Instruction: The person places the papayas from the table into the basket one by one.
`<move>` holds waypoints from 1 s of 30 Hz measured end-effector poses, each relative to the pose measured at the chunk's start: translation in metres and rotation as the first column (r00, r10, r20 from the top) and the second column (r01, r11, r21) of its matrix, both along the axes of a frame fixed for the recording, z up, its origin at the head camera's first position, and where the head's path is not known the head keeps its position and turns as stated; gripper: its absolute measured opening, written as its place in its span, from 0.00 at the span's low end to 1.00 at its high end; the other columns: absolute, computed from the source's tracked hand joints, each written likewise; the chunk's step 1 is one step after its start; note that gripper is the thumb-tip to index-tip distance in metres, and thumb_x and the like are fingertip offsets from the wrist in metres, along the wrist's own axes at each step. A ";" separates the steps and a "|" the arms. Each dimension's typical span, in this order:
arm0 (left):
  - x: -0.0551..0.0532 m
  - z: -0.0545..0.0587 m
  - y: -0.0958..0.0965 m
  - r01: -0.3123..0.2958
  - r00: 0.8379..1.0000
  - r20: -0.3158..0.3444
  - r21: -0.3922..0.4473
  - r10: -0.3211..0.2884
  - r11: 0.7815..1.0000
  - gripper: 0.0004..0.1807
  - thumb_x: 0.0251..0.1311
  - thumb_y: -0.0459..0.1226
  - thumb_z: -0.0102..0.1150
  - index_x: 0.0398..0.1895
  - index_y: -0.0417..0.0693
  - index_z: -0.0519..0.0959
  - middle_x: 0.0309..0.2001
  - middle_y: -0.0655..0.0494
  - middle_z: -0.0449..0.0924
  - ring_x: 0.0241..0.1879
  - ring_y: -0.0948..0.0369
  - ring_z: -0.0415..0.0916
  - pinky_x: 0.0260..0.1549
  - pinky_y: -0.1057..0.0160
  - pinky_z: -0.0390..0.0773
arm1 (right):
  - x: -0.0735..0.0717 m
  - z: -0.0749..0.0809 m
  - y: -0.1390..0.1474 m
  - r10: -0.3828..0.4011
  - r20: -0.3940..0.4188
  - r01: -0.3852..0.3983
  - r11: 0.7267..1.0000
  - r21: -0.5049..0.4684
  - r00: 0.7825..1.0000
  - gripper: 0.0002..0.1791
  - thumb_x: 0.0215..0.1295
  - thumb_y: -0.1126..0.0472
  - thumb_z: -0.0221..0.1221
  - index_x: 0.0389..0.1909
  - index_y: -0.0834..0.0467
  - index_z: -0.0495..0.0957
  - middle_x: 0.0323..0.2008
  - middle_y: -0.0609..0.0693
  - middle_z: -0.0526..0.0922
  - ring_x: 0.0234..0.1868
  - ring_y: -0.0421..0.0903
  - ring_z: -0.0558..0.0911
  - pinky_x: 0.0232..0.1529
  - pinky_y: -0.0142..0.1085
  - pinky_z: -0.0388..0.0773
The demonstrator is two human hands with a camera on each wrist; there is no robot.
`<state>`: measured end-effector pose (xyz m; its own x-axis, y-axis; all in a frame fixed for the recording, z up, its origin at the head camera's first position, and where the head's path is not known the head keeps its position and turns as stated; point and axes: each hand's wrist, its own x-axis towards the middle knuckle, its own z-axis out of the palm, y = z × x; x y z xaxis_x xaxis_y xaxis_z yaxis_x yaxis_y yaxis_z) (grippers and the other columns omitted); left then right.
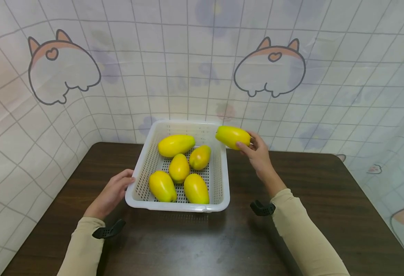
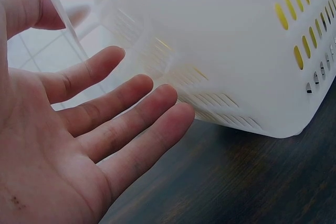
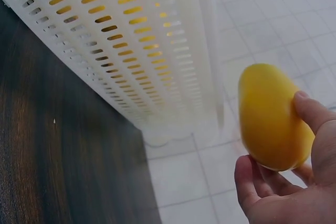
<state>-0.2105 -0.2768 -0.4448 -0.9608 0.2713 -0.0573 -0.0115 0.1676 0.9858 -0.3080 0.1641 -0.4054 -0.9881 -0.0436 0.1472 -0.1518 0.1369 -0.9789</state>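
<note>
A white perforated plastic basket (image 1: 177,207) sits on the dark table with several yellow papayas inside, one of them (image 1: 176,145) near its back. My right hand (image 1: 259,155) grips another papaya (image 1: 232,137) by one end, thumb on the near side and fingers beneath. This fruit is held level by the basket's back right corner, above rim height. At the left rim is my left hand (image 1: 113,191), its thumb laid over the edge. In the left wrist view the left hand's fingers (image 2: 149,129) are spread and nearly straight beside the basket's outer wall.
The dark wooden table (image 1: 312,207) extends to both sides of the basket and in front of it. A white grid-patterned cloth (image 1: 174,65) with cartoon animals hangs behind and along the sides. Black bands (image 1: 262,208) are worn at both wrists, by beige sleeves.
</note>
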 end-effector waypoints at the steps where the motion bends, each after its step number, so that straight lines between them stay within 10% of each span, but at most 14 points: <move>1: 0.000 0.000 0.000 0.001 1.000 -0.001 0.002 -0.001 1.000 0.21 0.73 0.47 0.41 0.57 0.41 0.66 0.54 0.60 0.72 0.50 0.64 0.77 0.50 0.66 0.78 | 0.000 0.000 0.000 0.006 -0.002 -0.006 1.000 0.000 1.000 0.35 0.65 0.53 0.61 0.70 0.54 0.60 0.64 0.57 0.69 0.49 0.38 0.77 0.45 0.22 0.78; 30: -0.001 -0.001 0.001 -0.011 1.000 0.014 -0.008 0.011 1.000 0.23 0.73 0.48 0.41 0.59 0.39 0.65 0.55 0.59 0.72 0.49 0.63 0.77 0.49 0.67 0.78 | 0.013 0.011 -0.008 0.136 -0.047 -0.134 0.990 0.049 0.990 0.34 0.65 0.52 0.61 0.70 0.50 0.62 0.65 0.57 0.71 0.49 0.40 0.80 0.49 0.29 0.80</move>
